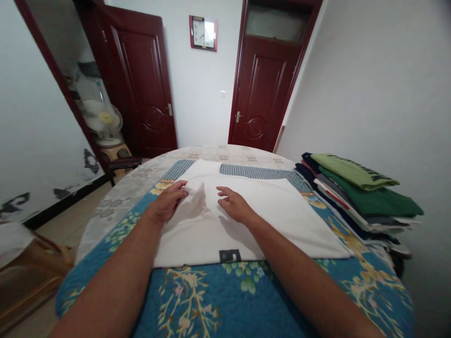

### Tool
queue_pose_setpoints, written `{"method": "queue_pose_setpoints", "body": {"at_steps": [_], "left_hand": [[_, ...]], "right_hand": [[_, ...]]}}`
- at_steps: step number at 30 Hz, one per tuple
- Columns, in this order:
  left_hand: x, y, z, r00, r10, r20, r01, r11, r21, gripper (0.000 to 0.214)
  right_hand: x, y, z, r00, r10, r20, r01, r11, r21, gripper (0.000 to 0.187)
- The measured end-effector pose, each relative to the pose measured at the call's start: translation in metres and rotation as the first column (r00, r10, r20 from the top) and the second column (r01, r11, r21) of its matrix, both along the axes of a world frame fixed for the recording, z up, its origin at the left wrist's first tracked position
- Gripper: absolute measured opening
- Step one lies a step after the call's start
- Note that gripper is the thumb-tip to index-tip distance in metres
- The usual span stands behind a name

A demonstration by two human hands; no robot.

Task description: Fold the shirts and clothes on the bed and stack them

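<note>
A white garment [268, 216] lies spread on a blue floral cloth [225, 300] that covers a round table. A small dark label [230, 256] shows at its near edge. My left hand [168, 202] pinches a raised fold of the white fabric near the garment's upper left part. My right hand [234, 204] rests flat on the garment just right of that fold, fingers stretched out and pointing left.
A stack of folded clothes [355, 197], green on top, sits at the table's right edge against the white wall. Two dark red doors [262, 89] and a wall clock [203, 33] are behind. A fan [102, 119] stands at the left, a wooden chair [28, 277] near left.
</note>
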State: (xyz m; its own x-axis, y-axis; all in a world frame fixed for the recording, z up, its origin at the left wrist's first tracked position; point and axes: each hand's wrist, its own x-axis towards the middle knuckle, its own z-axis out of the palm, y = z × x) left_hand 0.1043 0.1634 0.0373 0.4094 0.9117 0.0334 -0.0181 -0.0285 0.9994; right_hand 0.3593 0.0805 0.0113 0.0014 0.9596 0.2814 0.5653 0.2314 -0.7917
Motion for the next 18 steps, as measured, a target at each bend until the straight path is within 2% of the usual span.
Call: {"method": "queue_pose_setpoints", "body": {"at_steps": [3, 7, 10, 12, 15, 18], "left_hand": [[0.000, -0.001, -0.005, 0.984, -0.103, 0.146, 0.119, 0.987, -0.107, 0.050], [0.001, -0.002, -0.008, 0.958, -0.207, 0.201, 0.238, 0.959, -0.150, 0.045], [0.003, -0.005, -0.007, 0.941, -0.265, 0.210, 0.298, 0.944, -0.145, 0.042], [0.005, -0.007, -0.006, 0.933, -0.298, 0.202, 0.328, 0.935, -0.136, 0.041], [0.005, -0.007, -0.006, 0.936, -0.302, 0.181, 0.325, 0.938, -0.119, 0.036], [0.003, -0.004, -0.004, 0.962, -0.211, 0.173, 0.228, 0.970, -0.086, 0.030]], "right_hand": [[-0.016, 0.016, -0.013, 0.995, 0.020, -0.100, -0.020, 1.000, 0.000, 0.062], [-0.025, 0.021, -0.027, 0.977, 0.084, -0.196, -0.070, 0.994, 0.078, 0.068], [-0.026, 0.020, -0.032, 0.963, 0.156, -0.221, -0.131, 0.983, 0.127, 0.056], [-0.025, 0.018, -0.034, 0.964, 0.193, -0.183, -0.161, 0.971, 0.180, 0.044], [-0.024, 0.014, -0.034, 0.980, 0.169, -0.107, -0.138, 0.959, 0.249, 0.035], [-0.022, 0.010, -0.032, 0.994, 0.098, -0.048, -0.083, 0.964, 0.251, 0.027]]}}
